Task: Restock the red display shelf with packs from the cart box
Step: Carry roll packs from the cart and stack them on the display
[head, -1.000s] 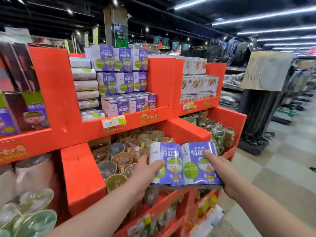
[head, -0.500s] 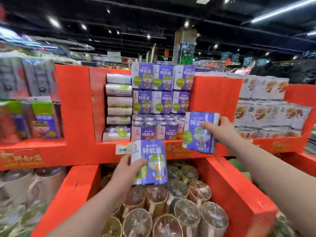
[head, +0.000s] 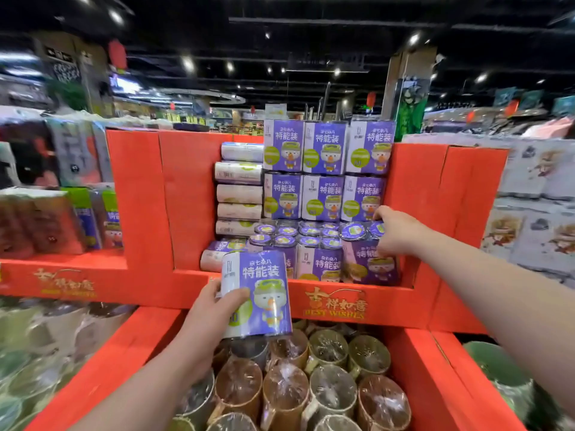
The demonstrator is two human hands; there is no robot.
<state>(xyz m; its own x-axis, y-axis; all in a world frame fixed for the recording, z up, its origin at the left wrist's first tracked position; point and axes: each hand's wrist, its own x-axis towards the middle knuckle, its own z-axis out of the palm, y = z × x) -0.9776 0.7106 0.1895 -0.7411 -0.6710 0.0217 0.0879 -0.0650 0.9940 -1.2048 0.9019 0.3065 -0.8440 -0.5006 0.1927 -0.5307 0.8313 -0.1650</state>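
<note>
Red cardboard frames the job: the red display shelf (head: 193,194) already carries two upright rows of purple packs (head: 323,169) at the back, a flat-laid pile (head: 239,194) to their left, and a front row standing on the floor of the bay. The right hand (head: 393,233) is at the right end of that front row, fingers curled over the top corner of the front-right pack (head: 367,262), which stands on the shelf beside the right wall. I judge it placed or nearly so, the grip not yet let go. The left hand (head: 214,309) grips a second pack (head: 261,293) upright, thumb across its face, in front of the shelf's lip and above the wrapped mugs (head: 329,384) in the bin below. That one is not yet shelved. The cart box is out of view, so how many packs are left I cannot tell
</note>
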